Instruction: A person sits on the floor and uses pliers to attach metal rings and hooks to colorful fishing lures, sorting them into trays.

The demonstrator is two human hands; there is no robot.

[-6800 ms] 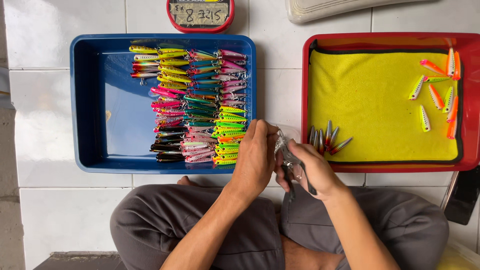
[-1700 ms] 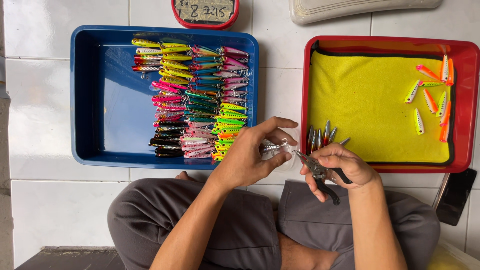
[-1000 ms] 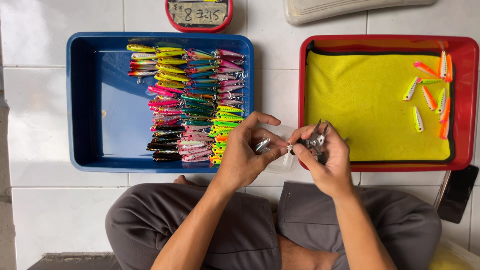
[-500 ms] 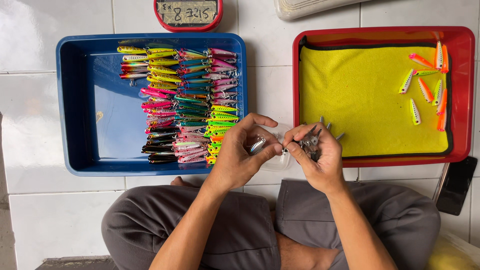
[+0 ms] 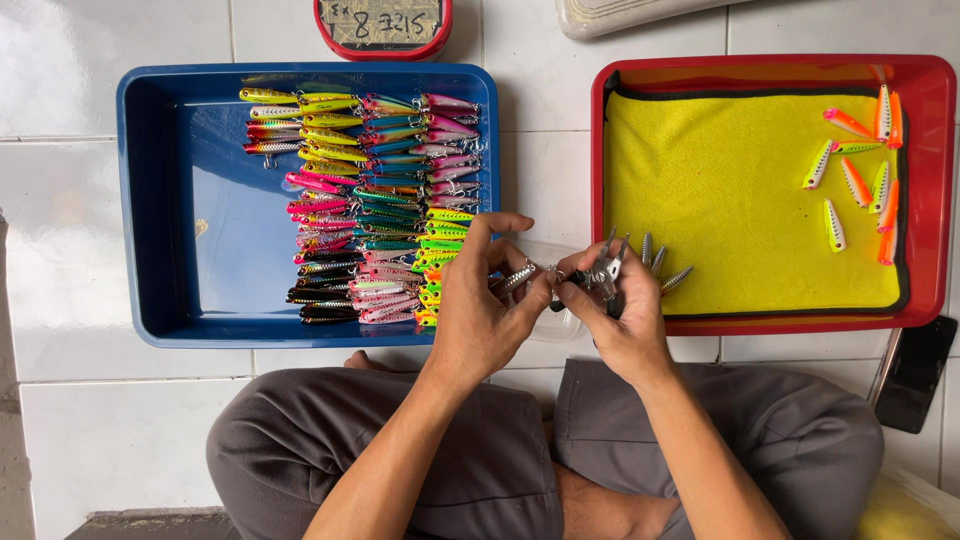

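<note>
Looking down from my head camera, my left hand (image 5: 480,315) is pinched shut on a small silver fishing lure (image 5: 518,277), fingertips clamped round its body. My right hand (image 5: 615,320) is closed around small pliers (image 5: 605,275), their tips meeting the lure's end just between my hands, above the white tiled floor (image 5: 60,200) and my crossed legs. To my left sits a blue tray (image 5: 160,200) packed with rows of colourful lures (image 5: 370,200). To my right is a red tray (image 5: 925,200) lined with a yellow cloth (image 5: 720,200); a few orange and green lures (image 5: 860,170) lie near its far corner, and some silver lures (image 5: 665,265) rest at its near edge, beside my right hand
</note>
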